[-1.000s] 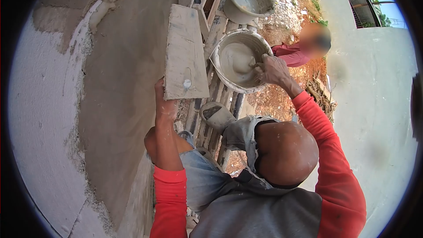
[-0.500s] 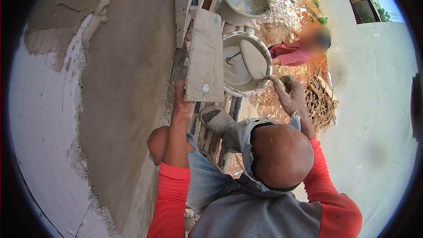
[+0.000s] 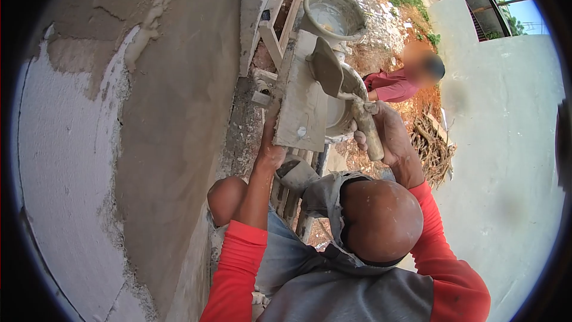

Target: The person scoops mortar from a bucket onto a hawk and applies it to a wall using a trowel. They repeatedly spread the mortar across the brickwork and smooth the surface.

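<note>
My left hand (image 3: 272, 148) grips a flat plaster board (image 3: 298, 101) from its underside, most of the fingers hidden behind it. Grey wet mortar (image 3: 316, 92) lies on the board's surface. In my right hand (image 3: 387, 134) is the handle of a trowel (image 3: 328, 70), its blade tilted over the upper right part of the board. Partly covered by the board and trowel, a bucket of grey mix (image 3: 339, 113) stands behind them.
A second bucket (image 3: 336, 15) stands farther off. Left is a partly plastered wall (image 3: 173, 119). Wooden slats (image 3: 292, 194) lie below my knees. A co-worker in a red shirt (image 3: 396, 85) is beyond the buckets, near a pile of sticks (image 3: 430, 146) and a pale wall (image 3: 506, 131).
The trowel has moved left from over the bucket to the board, and its blade has turned. The board has shifted slightly right and down, covering more of the near bucket.
</note>
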